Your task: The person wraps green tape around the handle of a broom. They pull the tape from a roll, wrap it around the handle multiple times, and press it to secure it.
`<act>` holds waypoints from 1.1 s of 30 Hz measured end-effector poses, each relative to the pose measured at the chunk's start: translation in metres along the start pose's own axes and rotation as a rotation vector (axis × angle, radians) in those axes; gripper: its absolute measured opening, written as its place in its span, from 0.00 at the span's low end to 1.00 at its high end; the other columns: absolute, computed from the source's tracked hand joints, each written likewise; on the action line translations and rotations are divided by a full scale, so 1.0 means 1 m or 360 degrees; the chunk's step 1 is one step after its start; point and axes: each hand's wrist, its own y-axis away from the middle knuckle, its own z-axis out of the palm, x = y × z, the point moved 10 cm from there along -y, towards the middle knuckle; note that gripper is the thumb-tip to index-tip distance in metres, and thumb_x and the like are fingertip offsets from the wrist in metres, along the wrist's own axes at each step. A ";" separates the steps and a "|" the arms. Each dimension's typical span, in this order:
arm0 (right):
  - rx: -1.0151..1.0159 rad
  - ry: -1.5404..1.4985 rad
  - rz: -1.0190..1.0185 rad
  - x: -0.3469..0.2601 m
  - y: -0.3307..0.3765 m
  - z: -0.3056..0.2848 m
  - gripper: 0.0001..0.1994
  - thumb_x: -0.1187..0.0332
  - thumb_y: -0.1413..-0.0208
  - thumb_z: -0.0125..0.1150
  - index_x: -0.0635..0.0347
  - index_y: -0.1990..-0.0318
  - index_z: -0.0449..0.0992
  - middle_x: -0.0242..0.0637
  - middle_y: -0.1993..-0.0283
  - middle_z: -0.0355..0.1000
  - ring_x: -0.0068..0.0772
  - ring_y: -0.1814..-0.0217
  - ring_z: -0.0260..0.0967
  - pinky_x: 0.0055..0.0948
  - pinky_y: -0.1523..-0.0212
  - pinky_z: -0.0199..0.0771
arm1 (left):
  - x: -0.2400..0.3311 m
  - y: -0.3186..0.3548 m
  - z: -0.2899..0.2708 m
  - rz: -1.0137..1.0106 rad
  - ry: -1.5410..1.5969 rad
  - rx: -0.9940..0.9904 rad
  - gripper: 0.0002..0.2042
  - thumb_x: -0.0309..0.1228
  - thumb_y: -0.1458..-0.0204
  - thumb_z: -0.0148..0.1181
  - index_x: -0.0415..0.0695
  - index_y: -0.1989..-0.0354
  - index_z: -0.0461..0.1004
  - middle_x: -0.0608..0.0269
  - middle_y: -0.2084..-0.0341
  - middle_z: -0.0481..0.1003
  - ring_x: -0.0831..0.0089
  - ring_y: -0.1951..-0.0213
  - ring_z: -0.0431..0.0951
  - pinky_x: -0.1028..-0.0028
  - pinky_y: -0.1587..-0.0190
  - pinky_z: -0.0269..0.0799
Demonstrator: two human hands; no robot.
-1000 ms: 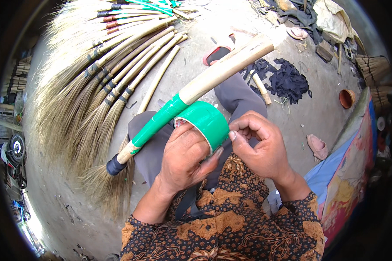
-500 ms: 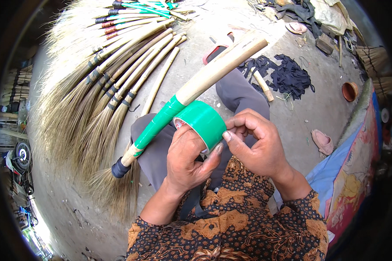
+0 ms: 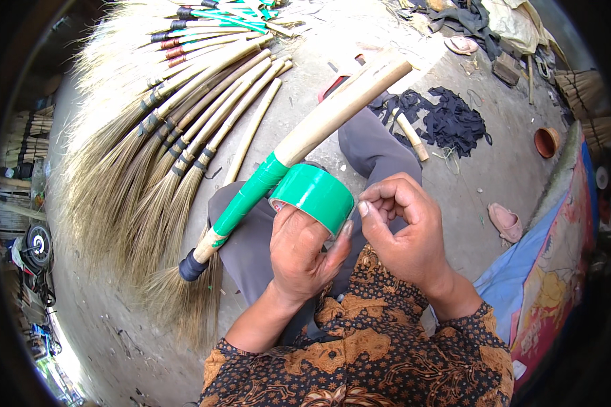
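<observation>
My left hand [image 3: 304, 251] holds a wide roll of green tape [image 3: 317, 197], its fingers inside the core and the thumb against the outer edge. Just right of the roll is my right hand [image 3: 406, 227], with thumb and forefinger pinched together; whether anything sits between them is too small to make out. A broom [image 3: 339, 105] rests across my lap, slanting from lower left to upper right. Green tape wraps the lower part of its wooden handle, above a dark binding and straw bristles [image 3: 183, 298]. Neither hand touches the broom.
Several straw brooms [image 3: 176, 136] lie fanned out on the left of the concrete floor [image 3: 149, 363]. Black cloth strips [image 3: 455, 122] and a short stick [image 3: 411, 136] lie ahead to the right. A brown pot [image 3: 546, 142] and a pink shoe [image 3: 504, 222] are farther right.
My right hand has drawn slightly away from the tape roll, leaving a small gap. The roll and my left hand have shifted slightly. The broom stays on my lap.
</observation>
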 end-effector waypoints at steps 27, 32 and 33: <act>0.0120 0.0291 -0.0052 -0.002 0.008 -0.005 0.09 0.80 0.48 0.69 0.64 0.62 0.75 0.39 0.66 0.71 0.36 0.71 0.72 0.34 0.69 0.74 | 0.016 -0.001 0.017 0.0261 -0.0209 -0.0119 0.19 0.22 0.57 0.80 0.38 0.55 0.86 0.54 0.55 0.86 0.54 0.52 0.84 0.59 0.45 0.74; 0.0138 0.0385 -0.0116 0.003 0.011 -0.003 0.10 0.81 0.49 0.66 0.63 0.61 0.73 0.41 0.66 0.70 0.40 0.69 0.72 0.37 0.67 0.74 | 0.014 -0.002 0.021 0.0239 -0.0182 -0.0151 0.18 0.22 0.58 0.80 0.38 0.56 0.86 0.54 0.56 0.85 0.53 0.52 0.84 0.59 0.45 0.75; 0.0146 0.0387 -0.0114 0.006 0.011 -0.003 0.10 0.81 0.50 0.66 0.63 0.61 0.73 0.42 0.66 0.69 0.40 0.69 0.71 0.37 0.67 0.74 | 0.014 -0.001 0.021 0.0238 -0.0163 -0.0138 0.18 0.22 0.57 0.80 0.39 0.55 0.86 0.55 0.56 0.85 0.53 0.52 0.84 0.58 0.45 0.75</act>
